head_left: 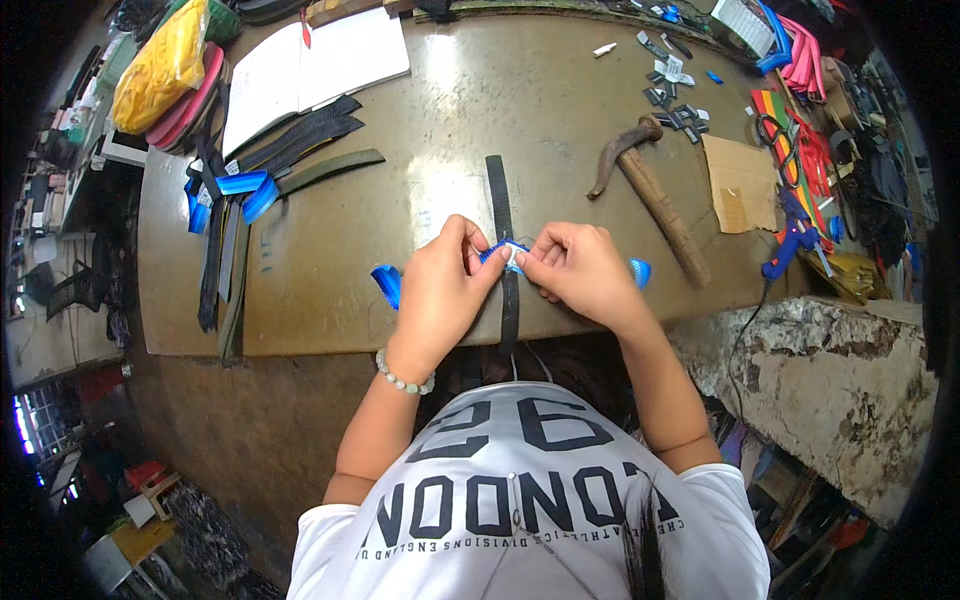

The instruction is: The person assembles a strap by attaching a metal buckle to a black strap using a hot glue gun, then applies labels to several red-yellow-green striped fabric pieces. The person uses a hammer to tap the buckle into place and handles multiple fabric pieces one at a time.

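Observation:
A black strap [498, 195] lies lengthwise on the table in front of me, reaching to the near edge. Across it runs a blue ribbon [387, 287], whose two ends stick out beyond my hands. My left hand [445, 285] pinches the ribbon where it crosses the strap, thumb and fingers together. From the other side my right hand [582, 270] pinches it too, its thumb close to the left one. Between the thumbs sits a small white label [514, 257], partly covered by the fingertips. How the ribbon and label are joined cannot be seen.
A hammer [665, 215] lies to the right, near small black pieces [680, 115] and cardboard [740, 185]. A blue glue gun [792, 240] rests at the right edge. On the left are dark straps [300, 140], another blue ribbon [250, 185] and an open notebook [345, 60].

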